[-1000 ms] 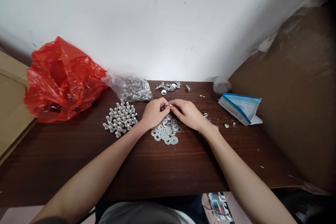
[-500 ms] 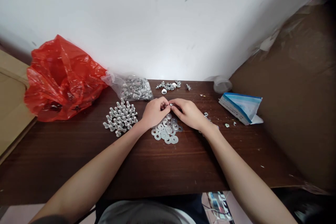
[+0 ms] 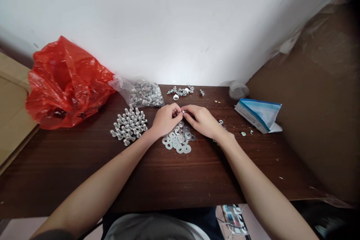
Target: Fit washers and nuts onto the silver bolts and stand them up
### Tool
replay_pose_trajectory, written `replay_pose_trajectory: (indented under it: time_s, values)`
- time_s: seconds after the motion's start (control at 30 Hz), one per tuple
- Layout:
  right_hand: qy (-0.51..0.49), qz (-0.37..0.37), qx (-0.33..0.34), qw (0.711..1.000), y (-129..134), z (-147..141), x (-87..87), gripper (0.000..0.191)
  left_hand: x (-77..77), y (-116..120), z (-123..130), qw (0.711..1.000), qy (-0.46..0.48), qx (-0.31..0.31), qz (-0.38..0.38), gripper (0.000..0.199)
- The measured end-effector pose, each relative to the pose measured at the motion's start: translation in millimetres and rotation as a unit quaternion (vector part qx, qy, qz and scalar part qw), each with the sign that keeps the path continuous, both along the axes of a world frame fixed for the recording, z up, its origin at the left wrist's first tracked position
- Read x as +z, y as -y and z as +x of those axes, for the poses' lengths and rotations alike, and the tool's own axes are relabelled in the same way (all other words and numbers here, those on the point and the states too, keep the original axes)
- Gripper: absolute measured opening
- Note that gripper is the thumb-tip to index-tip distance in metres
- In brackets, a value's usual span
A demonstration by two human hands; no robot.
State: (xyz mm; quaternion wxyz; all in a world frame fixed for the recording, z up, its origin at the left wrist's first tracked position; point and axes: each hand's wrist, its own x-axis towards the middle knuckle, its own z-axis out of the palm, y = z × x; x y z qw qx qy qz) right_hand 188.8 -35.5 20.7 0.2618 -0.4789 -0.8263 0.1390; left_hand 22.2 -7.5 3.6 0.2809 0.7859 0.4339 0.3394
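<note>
Both hands meet at fingertip level just beyond a pile of flat round washers. My left hand is closed in a pinch, and my right hand pinches from the other side. Between the fingertips shows a small shiny metal fastener; its exact form is mostly covered by the fingers. Left of my left hand, several bolts stand in a cluster on their heads, with a few lying over. Partly hidden beneath my right wrist are several nuts.
Bolts fitted with washers lie at the back of the brown table. A clear bag of metal fasteners and a red plastic bag sit left. A clear round container and a blue-white packet are right, beside a large brown box.
Both hands keep the same pinched pose around the small fastener, with barely any finger movement. The view has shifted very slightly.
</note>
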Motion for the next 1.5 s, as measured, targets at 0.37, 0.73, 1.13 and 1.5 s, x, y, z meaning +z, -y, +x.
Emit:
replay_pose_trajectory:
  time_s: [0.37,0.73,1.13,1.5]
  values:
    - [-0.002,0.003,0.001,1.0,0.4,0.6,0.2,0.027,3.2,1.4,0.2,1.0,-0.002,-0.002,0.0,0.007]
    - [0.001,0.005,0.002,1.0,0.4,0.2,-0.1,0.026,1.9,0.8,0.7,1.0,-0.013,0.001,0.005,0.007]
    - [0.005,-0.003,-0.001,1.0,1.2,0.2,1.4,0.026,3.8,1.9,0.9,1.0,-0.013,-0.001,0.002,0.007]
    - [0.009,-0.003,-0.001,1.0,1.6,0.7,1.4,0.027,2.0,0.8,0.4,1.0,-0.015,0.001,0.007,0.006]
